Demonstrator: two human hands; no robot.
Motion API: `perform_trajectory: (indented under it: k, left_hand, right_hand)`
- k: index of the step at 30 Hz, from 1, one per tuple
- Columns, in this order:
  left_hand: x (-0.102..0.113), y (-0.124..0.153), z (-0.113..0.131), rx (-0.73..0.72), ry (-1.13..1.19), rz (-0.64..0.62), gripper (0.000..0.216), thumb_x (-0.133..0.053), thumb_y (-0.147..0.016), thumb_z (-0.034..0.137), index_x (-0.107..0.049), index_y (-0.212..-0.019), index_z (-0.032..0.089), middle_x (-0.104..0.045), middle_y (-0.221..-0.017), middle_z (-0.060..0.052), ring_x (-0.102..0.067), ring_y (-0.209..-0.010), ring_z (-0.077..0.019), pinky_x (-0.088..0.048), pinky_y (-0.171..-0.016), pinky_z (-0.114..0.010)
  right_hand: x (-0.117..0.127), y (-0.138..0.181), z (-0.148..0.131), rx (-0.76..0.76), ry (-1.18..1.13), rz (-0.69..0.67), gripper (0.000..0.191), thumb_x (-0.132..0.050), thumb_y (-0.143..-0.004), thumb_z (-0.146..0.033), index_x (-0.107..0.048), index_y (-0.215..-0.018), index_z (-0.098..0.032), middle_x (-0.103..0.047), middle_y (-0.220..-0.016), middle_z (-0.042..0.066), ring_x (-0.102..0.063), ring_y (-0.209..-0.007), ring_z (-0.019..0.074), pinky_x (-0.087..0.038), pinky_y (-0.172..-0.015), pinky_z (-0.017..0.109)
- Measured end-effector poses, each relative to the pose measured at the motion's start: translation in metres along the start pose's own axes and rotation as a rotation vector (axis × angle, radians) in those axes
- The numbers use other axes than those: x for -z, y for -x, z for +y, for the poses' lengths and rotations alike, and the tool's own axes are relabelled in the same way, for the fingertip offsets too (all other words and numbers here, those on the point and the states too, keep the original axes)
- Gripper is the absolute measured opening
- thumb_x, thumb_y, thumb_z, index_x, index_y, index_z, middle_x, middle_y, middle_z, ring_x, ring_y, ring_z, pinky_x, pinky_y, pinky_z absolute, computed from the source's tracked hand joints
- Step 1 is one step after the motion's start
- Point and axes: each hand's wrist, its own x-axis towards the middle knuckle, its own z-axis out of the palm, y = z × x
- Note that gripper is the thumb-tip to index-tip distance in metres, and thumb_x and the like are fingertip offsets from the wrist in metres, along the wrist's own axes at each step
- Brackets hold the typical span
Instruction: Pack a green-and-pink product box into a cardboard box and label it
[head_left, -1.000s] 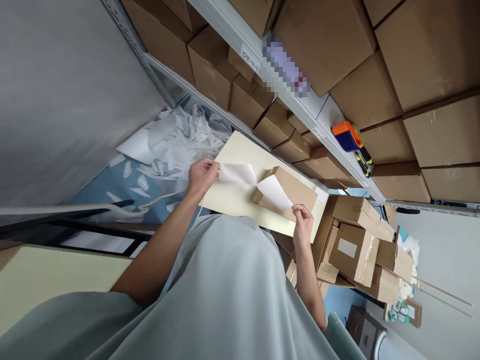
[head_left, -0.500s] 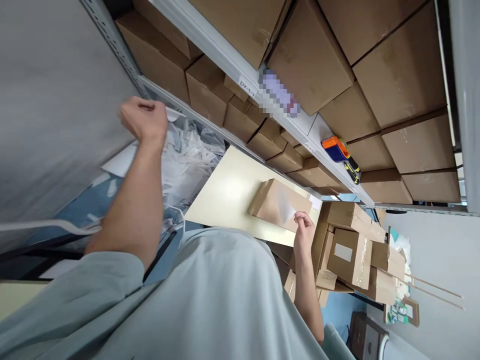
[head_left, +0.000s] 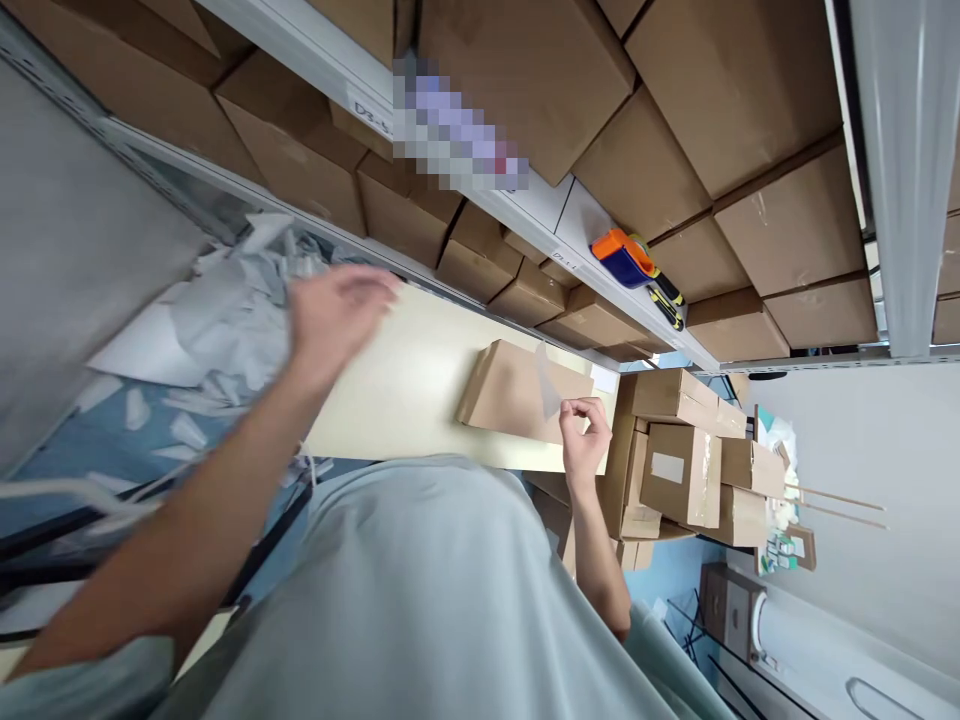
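My right hand pinches the corner of a thin translucent plastic sheet, perhaps a clear sticker. The sheet stands up over a closed cardboard box, which lies on the cream tabletop. Blurred by motion, my left hand hovers above the left end of the tabletop, its fingers loosely stretched and nothing visible in them. Left of it, a heap of white paper and backing scraps fills the space beside the table.
Shelves full of cardboard boxes run along the far side. On the shelf edge lie an orange and blue tape dispenser and a yellow-black cutter. More cartons are stacked to the right. A white cable crosses at the left.
My left hand has swung from the scrap heap rightward toward the table, and the white piece by its fingers no longer shows there. My right hand still pinches the sheet. The view has shifted.
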Motion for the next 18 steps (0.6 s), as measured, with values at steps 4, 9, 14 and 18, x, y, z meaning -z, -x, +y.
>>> perform_trajectory:
  k: [4, 9, 14, 18]
  left_hand:
    - [-0.079, 0.102, -0.002, 0.159, 0.259, -0.321, 0.04, -0.087, -0.08, 0.056, -0.083, -0.088, 0.017, -0.083, -0.089, -0.011, -0.074, -0.074, -0.0216, -0.057, -0.059, -0.03]
    - [-0.121, 0.158, -0.001, 0.246, 0.264, -0.277, 0.036, -0.091, -0.073, 0.055, -0.085, -0.084, 0.021, -0.072, -0.067, -0.003, -0.062, -0.061, -0.0173, -0.044, -0.051, -0.028]
    - [-0.139, 0.164, -0.006, 0.347, 0.225, -0.273, 0.039, -0.093, -0.069, 0.056, -0.081, -0.076, 0.02, -0.061, -0.058, 0.001, -0.048, -0.051, -0.012, -0.037, -0.046, -0.027]
    - [-0.157, 0.174, -0.009, 0.393, 0.18, -0.242, 0.039, -0.098, -0.06, 0.049, -0.08, -0.08, 0.021, -0.066, -0.063, 0.001, -0.051, -0.054, -0.0124, -0.038, -0.047, -0.026]
  right_hand:
    - [0.007, 0.007, 0.015, 0.252, 0.21, -0.094, 0.016, -0.072, -0.103, -0.04, -0.079, -0.095, -0.028, -0.072, -0.091, 0.008, -0.066, -0.09, 0.0265, -0.048, -0.09, 0.044]
    - [0.015, 0.022, 0.046, 0.517, 0.307, -0.274, 0.007, -0.075, -0.105, -0.03, -0.082, -0.103, -0.032, -0.077, -0.091, 0.006, -0.069, -0.087, 0.0242, -0.045, -0.083, 0.04]
    - [0.027, 0.03, 0.07, 0.543, 0.3, -0.379, 0.011, -0.072, -0.109, -0.031, -0.082, -0.105, -0.032, -0.079, -0.091, 0.005, -0.071, -0.089, 0.023, -0.046, -0.081, 0.039]
    - [0.037, 0.029, 0.086, 0.546, 0.311, -0.459, 0.018, -0.067, -0.113, -0.031, -0.083, -0.104, -0.031, -0.079, -0.092, 0.005, -0.07, -0.09, 0.0226, -0.046, -0.08, 0.039]
